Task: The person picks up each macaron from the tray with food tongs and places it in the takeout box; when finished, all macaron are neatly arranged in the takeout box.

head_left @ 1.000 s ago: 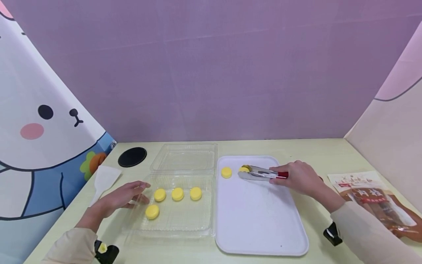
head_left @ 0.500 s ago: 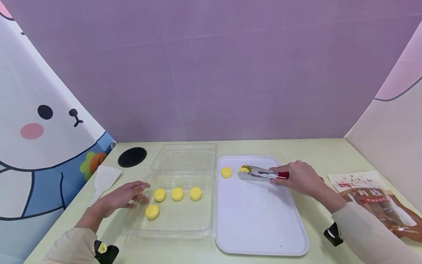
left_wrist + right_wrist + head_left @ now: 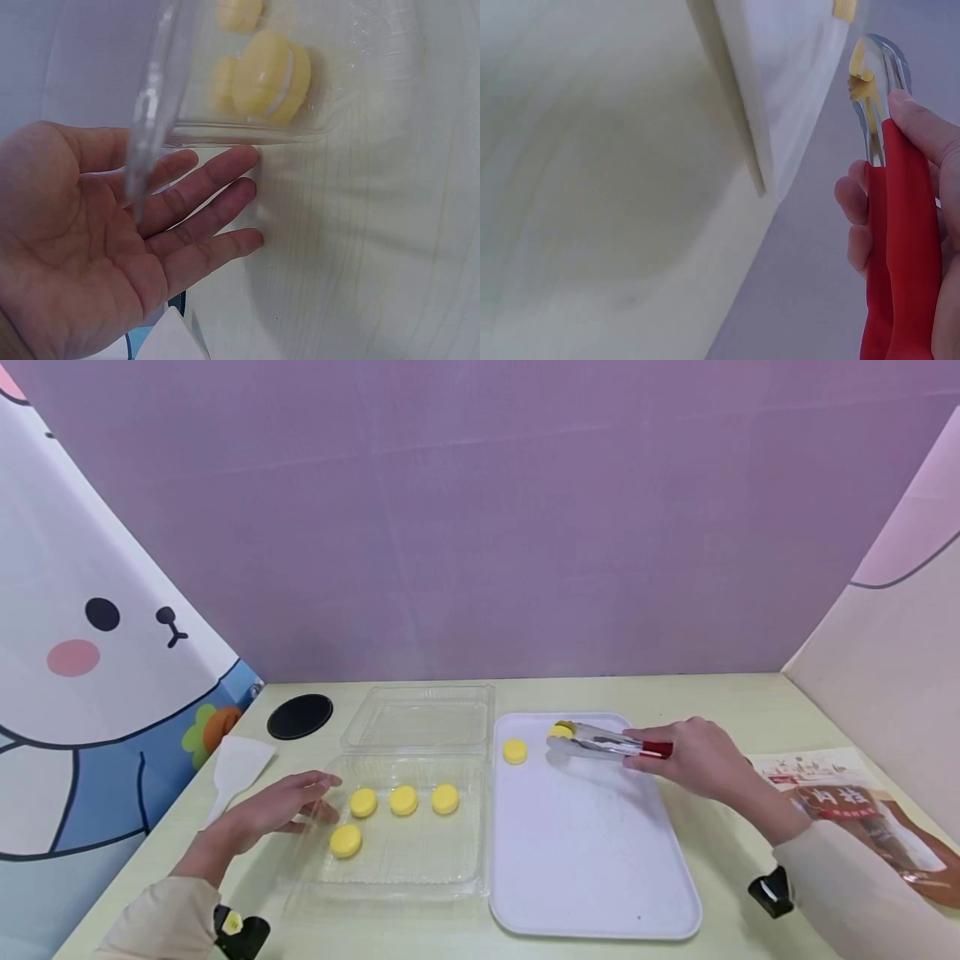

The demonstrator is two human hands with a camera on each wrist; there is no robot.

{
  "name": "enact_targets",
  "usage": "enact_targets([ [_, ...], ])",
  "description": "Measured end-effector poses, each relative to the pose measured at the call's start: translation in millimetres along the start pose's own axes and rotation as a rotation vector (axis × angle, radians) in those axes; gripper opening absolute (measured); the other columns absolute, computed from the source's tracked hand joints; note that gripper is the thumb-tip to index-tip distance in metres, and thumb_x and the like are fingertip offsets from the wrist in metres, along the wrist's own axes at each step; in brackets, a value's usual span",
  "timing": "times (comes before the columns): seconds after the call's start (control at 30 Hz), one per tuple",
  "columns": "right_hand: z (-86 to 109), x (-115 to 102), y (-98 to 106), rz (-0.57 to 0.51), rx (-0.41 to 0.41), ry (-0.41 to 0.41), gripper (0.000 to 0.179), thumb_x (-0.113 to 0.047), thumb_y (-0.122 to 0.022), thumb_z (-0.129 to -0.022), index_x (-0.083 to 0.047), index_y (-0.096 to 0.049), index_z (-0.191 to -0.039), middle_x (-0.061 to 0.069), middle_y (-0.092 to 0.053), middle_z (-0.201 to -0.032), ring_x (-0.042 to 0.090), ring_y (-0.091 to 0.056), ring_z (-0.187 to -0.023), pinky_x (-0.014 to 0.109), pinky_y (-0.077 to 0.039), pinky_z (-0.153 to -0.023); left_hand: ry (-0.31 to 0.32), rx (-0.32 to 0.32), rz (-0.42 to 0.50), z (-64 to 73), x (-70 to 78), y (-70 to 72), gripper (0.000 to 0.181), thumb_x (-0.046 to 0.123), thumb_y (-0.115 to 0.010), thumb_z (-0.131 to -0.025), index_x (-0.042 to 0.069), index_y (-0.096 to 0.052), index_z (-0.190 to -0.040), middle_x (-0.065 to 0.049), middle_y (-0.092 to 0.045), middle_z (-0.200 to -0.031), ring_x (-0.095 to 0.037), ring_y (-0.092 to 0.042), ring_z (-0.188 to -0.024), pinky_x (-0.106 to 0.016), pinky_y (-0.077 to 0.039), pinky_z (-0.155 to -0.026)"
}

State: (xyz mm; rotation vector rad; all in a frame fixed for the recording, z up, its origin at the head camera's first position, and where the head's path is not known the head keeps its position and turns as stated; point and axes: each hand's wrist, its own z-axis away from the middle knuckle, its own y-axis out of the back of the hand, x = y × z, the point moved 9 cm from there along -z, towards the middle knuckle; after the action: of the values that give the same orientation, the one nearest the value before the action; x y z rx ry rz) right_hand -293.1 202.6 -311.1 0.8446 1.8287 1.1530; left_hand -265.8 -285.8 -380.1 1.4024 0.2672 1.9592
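A pale, faintly wood-grained counter (image 3: 720,703) meets a creased purple backdrop (image 3: 525,527) along its far edge; a cartoon-printed sheet (image 3: 112,710) slants up on the left, a paler panel (image 3: 892,668) on the right. At the counter's middle lies a white tray (image 3: 592,868), with one yellow macaron (image 3: 514,752) flat near its far left corner. The right hand (image 3: 697,756) grips red-handled tongs (image 3: 611,743), whose tips hold a second macaron (image 3: 560,732) over the tray's far part. Left of the tray stands an open clear clamshell box (image 3: 420,870), its lid (image 3: 420,718) laid back on the far side; four macarons (image 3: 403,801) sit inside, three in a row and one nearer, at left. The left hand (image 3: 277,810), fingers loosely extended and grasping nothing, is at the box's left edge. Beyond it lie a white spatula (image 3: 243,764) and a black disc (image 3: 300,717); a brown-and-white food packet (image 3: 862,810) lies at far right.
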Motion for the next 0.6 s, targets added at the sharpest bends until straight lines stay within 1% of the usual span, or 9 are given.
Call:
enact_targets([
  [0.1,0.3,-1,8,-0.009,0.017,0.005,0.046,-0.037,-0.083,-0.084,-0.011,-0.076,-0.121,-0.012,-0.061,-0.060,0.009,-0.038,-0.051,0.028,-0.031,-0.050,0.003,-0.001,-0.003,0.2,0.1,-0.1,0.050,0.027,-0.034,-0.112,-0.009,-0.039,-0.146,-0.016,-0.071,-0.114,-0.034,-0.061,-0.115,-0.058,-0.049,-0.099],
  [0.2,-0.5,-5,17,-0.001,0.049,0.029,0.045,-0.037,-0.084,-0.084,-0.011,-0.077,-0.119,-0.012,-0.064,-0.062,0.007,-0.043,-0.052,0.028,-0.035,-0.051,0.004,-0.005,-0.004,-0.2,0.6,0.1,0.050,0.028,-0.034,-0.112,-0.009,-0.039,-0.146,-0.016,-0.071,-0.115,-0.034,-0.061,-0.115,-0.059,-0.048,-0.099],
  [0.3,-2.8,-10,24,0.014,0.069,0.052,0.044,-0.037,-0.084,-0.083,-0.011,-0.078,-0.118,-0.013,-0.063,-0.061,0.006,-0.043,-0.053,0.028,-0.036,-0.051,0.006,-0.007,-0.004,-0.4,0.9,0.0,0.051,0.028,-0.034,-0.112,-0.009,-0.039,-0.146,-0.016,-0.071,-0.115,-0.035,-0.060,-0.116,-0.060,-0.048,-0.099],
  [0.37,-5.0,-16,30,0.020,0.081,0.076,0.043,-0.036,-0.085,-0.083,-0.011,-0.078,-0.118,-0.013,-0.067,-0.065,0.005,-0.043,-0.052,0.027,-0.036,-0.051,0.006,-0.005,-0.004,-0.3,1.0,0.1,0.050,0.028,-0.034,-0.112,-0.009,-0.039,-0.146,-0.016,-0.071,-0.115,-0.035,-0.060,-0.116,-0.060,-0.048,-0.099],
  [0.47,-9.0,-29,38,0.024,0.087,0.130,0.042,-0.034,-0.085,-0.083,-0.012,-0.078,-0.117,-0.015,-0.067,-0.066,0.003,-0.038,-0.049,0.026,-0.033,-0.049,0.006,-0.003,-0.006,-0.1,0.9,0.0,0.050,0.027,-0.034,-0.112,-0.009,-0.040,-0.146,-0.016,-0.071,-0.114,-0.034,-0.060,-0.115,-0.059,-0.048,-0.099],
  [0.53,-12.0,-39,42,0.031,0.084,0.172,0.041,-0.034,-0.085,-0.083,-0.012,-0.078,-0.117,-0.017,-0.065,-0.064,0.001,-0.034,-0.048,0.026,-0.030,-0.048,0.007,-0.002,-0.008,0.0,0.9,0.1,0.050,0.027,-0.034,-0.112,-0.009,-0.040,-0.146,-0.016,-0.071,-0.114,-0.034,-0.060,-0.115,-0.059,-0.048,-0.099],
  [0.6,-15.0,-50,46,0.038,0.069,0.207,0.040,-0.035,-0.084,-0.083,-0.013,-0.079,-0.117,-0.020,-0.060,-0.060,0.001,-0.032,-0.048,0.025,-0.028,-0.047,0.009,-0.003,-0.008,0.0,0.8,0.1,0.050,0.027,-0.034,-0.112,-0.009,-0.040,-0.146,-0.015,-0.071,-0.114,-0.034,-0.060,-0.115,-0.059,-0.048,-0.099],
])
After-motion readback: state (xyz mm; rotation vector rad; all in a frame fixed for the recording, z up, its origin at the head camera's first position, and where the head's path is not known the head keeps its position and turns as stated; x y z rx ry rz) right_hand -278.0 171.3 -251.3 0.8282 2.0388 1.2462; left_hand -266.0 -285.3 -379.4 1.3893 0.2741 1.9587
